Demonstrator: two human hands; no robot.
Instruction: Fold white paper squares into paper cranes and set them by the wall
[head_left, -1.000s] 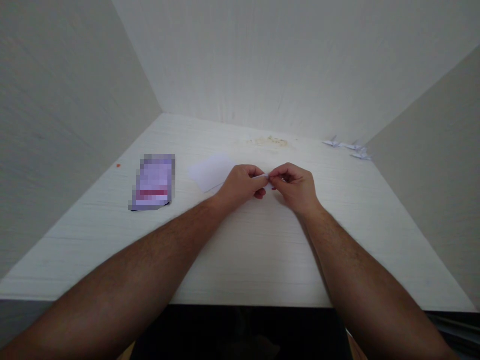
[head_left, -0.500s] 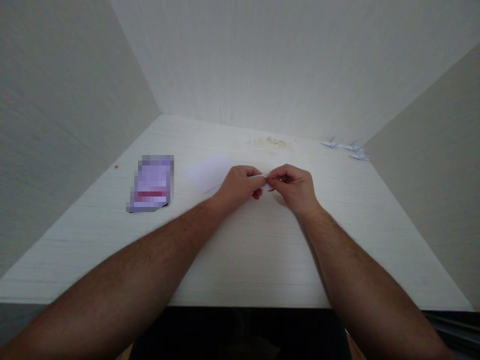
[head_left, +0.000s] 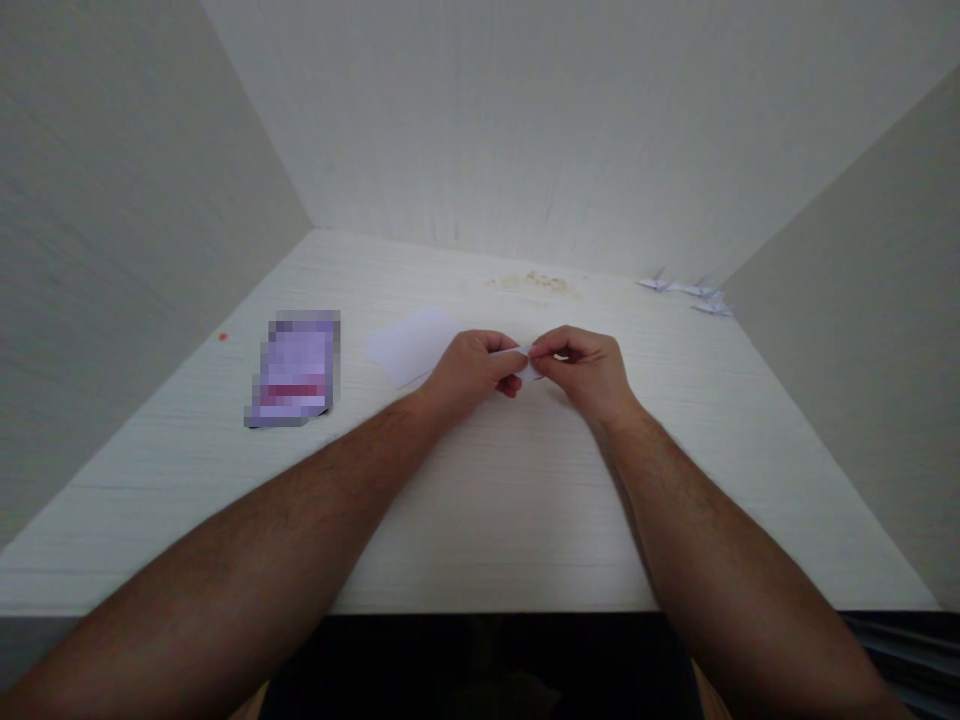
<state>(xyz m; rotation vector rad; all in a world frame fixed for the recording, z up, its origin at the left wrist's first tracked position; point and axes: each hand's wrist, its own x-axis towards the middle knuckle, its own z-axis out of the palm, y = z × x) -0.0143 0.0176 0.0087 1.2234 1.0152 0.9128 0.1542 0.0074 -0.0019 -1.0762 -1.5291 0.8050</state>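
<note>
Between my hands is a small piece of folded white paper (head_left: 529, 368), mostly covered by fingers. My left hand (head_left: 474, 366) pinches it from the left, with the thumb lying along its top. My right hand (head_left: 586, 360) grips the paper's right end between thumb and forefinger. The fingertips of both hands nearly meet. How the paper is folded is too small to make out. White paper sheets (head_left: 412, 342) lie flat on the table just left of my left hand, partly hidden by it.
A blurred-out purple phone-shaped item (head_left: 298, 365) lies on the left of the white table (head_left: 495, 520). Several folded white paper figures (head_left: 697, 292) sit in the far right corner. Brownish stains (head_left: 544, 281) mark the back. Walls (head_left: 495, 130) enclose three sides.
My right fingertips have shifted slightly at the paper's end, and a bit more of it shows. The whole view has drifted slightly; both hands keep their hold.
</note>
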